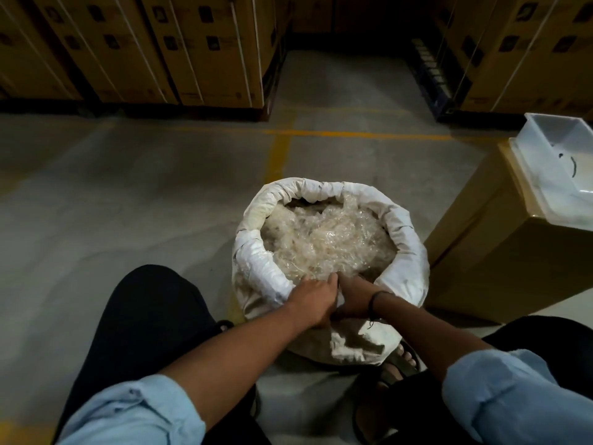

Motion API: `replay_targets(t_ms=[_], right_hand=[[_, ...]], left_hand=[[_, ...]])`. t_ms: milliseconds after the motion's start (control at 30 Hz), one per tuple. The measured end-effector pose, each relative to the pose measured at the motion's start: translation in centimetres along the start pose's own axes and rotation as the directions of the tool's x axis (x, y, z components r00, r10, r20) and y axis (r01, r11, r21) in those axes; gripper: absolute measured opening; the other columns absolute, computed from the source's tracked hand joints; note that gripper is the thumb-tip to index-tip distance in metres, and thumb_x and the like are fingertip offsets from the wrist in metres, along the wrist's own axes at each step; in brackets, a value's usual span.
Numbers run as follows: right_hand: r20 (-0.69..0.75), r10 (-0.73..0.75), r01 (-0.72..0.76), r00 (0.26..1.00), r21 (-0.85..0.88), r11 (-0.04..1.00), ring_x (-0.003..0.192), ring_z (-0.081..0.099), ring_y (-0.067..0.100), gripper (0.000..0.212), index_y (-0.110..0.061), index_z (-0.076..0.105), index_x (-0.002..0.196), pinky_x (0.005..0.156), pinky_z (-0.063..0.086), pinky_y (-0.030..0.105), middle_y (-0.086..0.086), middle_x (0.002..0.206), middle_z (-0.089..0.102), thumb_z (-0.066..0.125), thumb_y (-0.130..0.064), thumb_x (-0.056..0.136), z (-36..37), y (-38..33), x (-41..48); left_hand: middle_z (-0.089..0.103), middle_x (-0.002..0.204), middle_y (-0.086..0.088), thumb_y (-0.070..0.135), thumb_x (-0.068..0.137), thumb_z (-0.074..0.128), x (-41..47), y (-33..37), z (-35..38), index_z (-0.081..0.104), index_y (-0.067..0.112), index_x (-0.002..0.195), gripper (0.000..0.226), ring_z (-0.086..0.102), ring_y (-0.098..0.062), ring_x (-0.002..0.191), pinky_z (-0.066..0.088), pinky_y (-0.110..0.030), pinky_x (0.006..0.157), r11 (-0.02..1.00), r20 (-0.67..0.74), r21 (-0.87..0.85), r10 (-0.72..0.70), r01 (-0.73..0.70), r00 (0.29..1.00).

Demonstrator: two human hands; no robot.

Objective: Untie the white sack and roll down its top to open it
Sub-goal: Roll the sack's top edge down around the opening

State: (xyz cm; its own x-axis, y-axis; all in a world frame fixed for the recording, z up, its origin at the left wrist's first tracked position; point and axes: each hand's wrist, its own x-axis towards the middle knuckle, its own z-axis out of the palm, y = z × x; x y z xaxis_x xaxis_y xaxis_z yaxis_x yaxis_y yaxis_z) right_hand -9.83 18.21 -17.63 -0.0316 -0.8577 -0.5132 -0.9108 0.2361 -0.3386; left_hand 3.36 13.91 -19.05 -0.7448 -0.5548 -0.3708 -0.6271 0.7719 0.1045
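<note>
White woven sack (330, 252), upright on the concrete floor (128, 194), is seen already untied, its top rolled except at six o'clock. There its rim is clamped by the left hand (313, 295) and right hand (354, 298), grips closed, equally near.

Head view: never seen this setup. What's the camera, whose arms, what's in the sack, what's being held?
One wide camera worn on a person's head looks forward and down. No robot: these are the person's bare arms in rolled light-blue sleeves. The white woven sack stands on the grey concrete floor, its top already rolled into a thick cuff, with crinkled clear plastic scrap inside. The left hand and right hand both grip the near edge of the rim. A brown cardboard box stands to the right, with a white plastic tray on top.
</note>
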Motion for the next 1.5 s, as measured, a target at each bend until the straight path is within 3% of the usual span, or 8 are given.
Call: replay_targets(t_ms=[133,300,533,633,733,867,1300,1500], right_hand=[[-0.214,-0.098,0.017,0.972,-0.351,0.936,0.098,0.068,0.034,0.067,-0.01,0.028,0.141,0.079,0.052,0.041,0.012,0.111,0.069,0.058,-0.031,0.085,2.9,-0.7,-0.5],[-0.292,-0.085,-0.061,0.953,-0.457,0.887,0.1,0.067,0.035,0.064,-0.006,0.024,0.145,0.084,0.049,0.043,0.016,0.11,0.069,0.05,-0.016,0.087,4.9,-0.7,-0.1],[-0.156,-0.112,0.066,0.981,-0.273,0.96,0.133,0.041,0.033,0.113,-0.018,0.017,0.152,0.109,0.031,0.05,0.01,0.147,0.041,0.057,-0.081,0.067,3.7,-0.5,0.6],[-0.189,-0.168,0.153,0.967,-0.088,0.984,0.127,0.049,0.03,0.119,-0.024,0.013,0.153,0.105,0.041,0.043,0.009,0.145,0.044,0.057,-0.087,0.062,3.6,-2.5,1.0],[-0.187,-0.109,0.109,0.976,-0.008,0.994,0.122,0.055,0.029,0.123,-0.024,0.011,0.152,0.096,0.05,0.042,0.007,0.148,0.042,0.06,-0.087,0.059,4.1,-5.2,1.4],[-0.148,-0.085,0.067,0.985,-0.119,0.991,0.117,0.058,0.033,0.115,-0.021,0.005,0.153,0.089,0.053,0.044,0.01,0.147,0.043,0.064,-0.075,0.07,4.8,-6.6,1.9],[-0.273,0.023,-0.092,0.962,-0.241,0.966,0.1,0.065,0.039,0.098,-0.014,-0.001,0.153,0.081,0.051,0.045,0.021,0.124,0.059,0.067,-0.038,0.086,5.8,-9.0,2.7],[-0.377,-0.147,-0.063,0.915,-0.493,0.868,0.058,0.063,0.034,0.049,-0.004,0.044,0.129,0.051,0.049,0.039,0.013,0.086,0.065,0.038,-0.015,0.082,6.5,-7.1,3.5]], left_hand=[[0.032,0.156,-0.02,0.034,0.075,0.081,-0.5,-2.6,-1.1,0.002,0.004,0.157,0.118,0.027,-0.038,0.146,0.015,-0.054,0.119,1.0,0.259,0.009,0.019,-0.022,0.966],[0.048,0.14,-0.012,0.062,0.065,0.08,-0.8,-6.9,-0.5,0.048,0.023,0.139,0.09,0.044,-0.033,0.128,0.033,-0.046,0.11,0.981,0.076,0.187,-0.063,0.048,0.995],[0.035,0.151,-0.015,0.046,0.073,0.08,-0.6,-6.4,-4.3,0.049,0.021,0.143,0.08,0.029,-0.037,0.142,0.027,-0.043,0.113,0.97,0.38,-0.164,-0.103,0.177,0.919],[0.041,0.144,-0.014,0.028,0.082,0.071,0.0,-8.2,-7.3,0.048,0.014,0.146,0.069,0.036,-0.037,0.14,0.036,-0.036,0.107,0.703,0.323,-0.58,-0.266,0.412,0.908],[-0.003,0.165,-0.019,0.052,0.077,0.07,1.2,-9.8,-6.5,0.005,0.027,0.159,0.107,0.002,-0.052,0.148,0.01,-0.062,0.12,0.287,0.249,-0.642,-0.799,0.711,0.548],[0.01,0.161,-0.024,0.065,0.063,0.078,2.5,-10.5,-2.0,-0.005,0.02,0.157,0.133,0.022,-0.044,0.146,0.027,-0.056,0.117,-0.307,0.514,-0.828,-0.749,0.469,0.418],[0.067,0.12,-0.02,0.034,0.101,0.052,0.8,-12.2,0.5,0.068,0.001,0.112,0.037,0.064,-0.033,0.106,0.051,-0.043,0.099,-0.526,0.395,-0.845,-0.732,-0.094,0.555],[0.066,0.126,-0.017,0.047,0.103,0.042,0.9,-13.3,0.1,0.065,0.006,0.127,0.053,0.062,-0.033,0.116,0.05,-0.041,0.099,-0.624,0.443,-0.767,-0.683,-0.148,0.58]])
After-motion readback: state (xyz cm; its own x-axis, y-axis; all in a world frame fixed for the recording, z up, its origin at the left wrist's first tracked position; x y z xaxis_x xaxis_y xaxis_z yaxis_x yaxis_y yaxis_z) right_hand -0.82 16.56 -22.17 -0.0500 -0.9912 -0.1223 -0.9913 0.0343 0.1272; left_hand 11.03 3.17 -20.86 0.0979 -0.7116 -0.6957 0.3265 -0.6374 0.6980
